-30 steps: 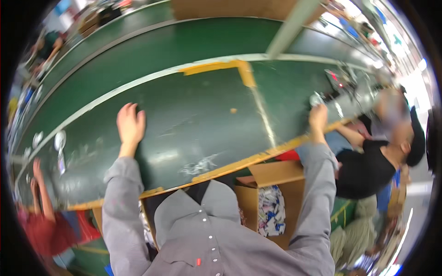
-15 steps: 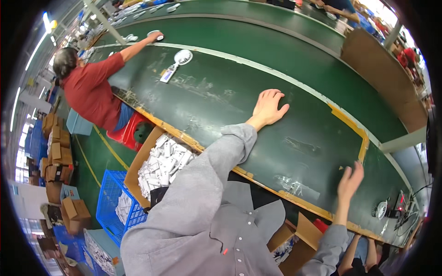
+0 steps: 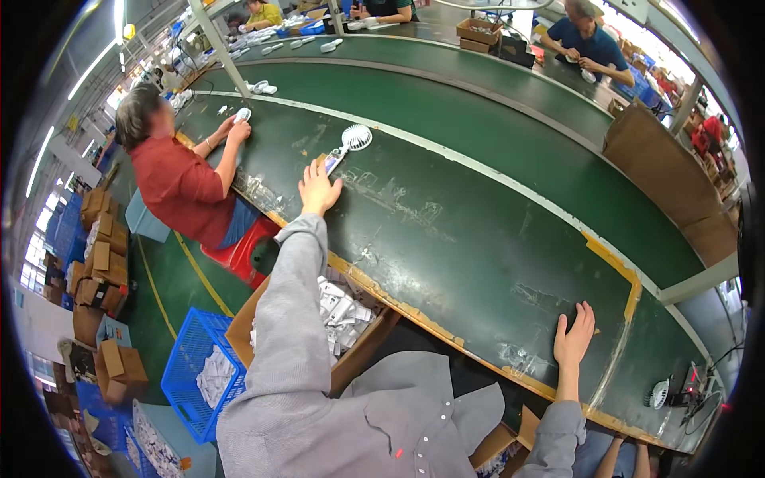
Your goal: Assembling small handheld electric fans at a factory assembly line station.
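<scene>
My left hand (image 3: 320, 191) is stretched out over the dark green worktable (image 3: 446, 263), fingers extended. Its fingertips reach the lower end of a white handheld fan (image 3: 356, 138), whose round grille points away from me; whether they touch the handle is hard to tell. My right hand (image 3: 574, 334) is at the table's right part, near the yellow tape, with its fingers extended and nothing in it. Another small fan (image 3: 658, 394) stands at the far right beside a dark device (image 3: 687, 392) with a red light and cables.
To the left a co-worker in red (image 3: 179, 187) sits at the table. Below the table edge are a carton of white parts (image 3: 347, 319) and a blue crate (image 3: 195, 382). A green belt (image 3: 478, 119) runs beyond the table; a brown cardboard sheet (image 3: 661, 175) stands at right.
My left hand has gone from mid-table leftward to the fan's handle. My view has shifted. The co-worker's outstretched arm has come back, and both their hands are now at a white piece.
</scene>
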### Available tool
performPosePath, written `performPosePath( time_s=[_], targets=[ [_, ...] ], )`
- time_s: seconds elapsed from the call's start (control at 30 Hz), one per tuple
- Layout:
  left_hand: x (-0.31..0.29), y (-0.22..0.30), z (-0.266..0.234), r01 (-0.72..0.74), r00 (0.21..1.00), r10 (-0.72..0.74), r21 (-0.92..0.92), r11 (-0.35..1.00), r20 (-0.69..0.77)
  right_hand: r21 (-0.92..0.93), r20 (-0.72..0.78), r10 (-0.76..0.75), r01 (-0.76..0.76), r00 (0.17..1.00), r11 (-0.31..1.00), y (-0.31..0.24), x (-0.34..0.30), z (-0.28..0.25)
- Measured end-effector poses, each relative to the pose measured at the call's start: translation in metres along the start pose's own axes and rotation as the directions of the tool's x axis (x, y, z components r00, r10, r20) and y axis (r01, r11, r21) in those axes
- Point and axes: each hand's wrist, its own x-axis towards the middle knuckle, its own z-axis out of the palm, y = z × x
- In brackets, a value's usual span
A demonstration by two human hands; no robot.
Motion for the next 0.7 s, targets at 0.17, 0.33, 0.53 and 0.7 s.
performPosePath(
  time_s=[0.17, 0.33, 0.53, 0.7],
  targets=[
    [0.001, 0.009, 0.002, -0.033, 0.971, 0.022, 0.039, 0.999, 0.237, 0.011, -0.012, 0.015, -0.015, 1.0, 1.0, -0.002, -0.003, -0.002],
    [-0.004, 0.014, 0.013, -0.148, 0.973, 0.163, 0.101, 0.984, -0.162, 0.032, -0.004, 0.016, -0.016, 1.0, 0.999, -0.001, -0.002, 0.0],
    [-0.033, 0.06, 0.008, -0.549, 0.826, 0.524, -0.086, 0.831, -0.208, 0.049, -0.029, 0.004, -0.002, 1.0, 0.999, 0.004, -0.001, 0.0],
    [-0.119, 0.161, -0.007, -0.681, 0.668, 0.738, -0.476, 0.556, -0.094, 0.045, -0.051, 0.005, -0.002, 0.999, 0.999, 0.005, -0.005, -0.004]
  ],
)
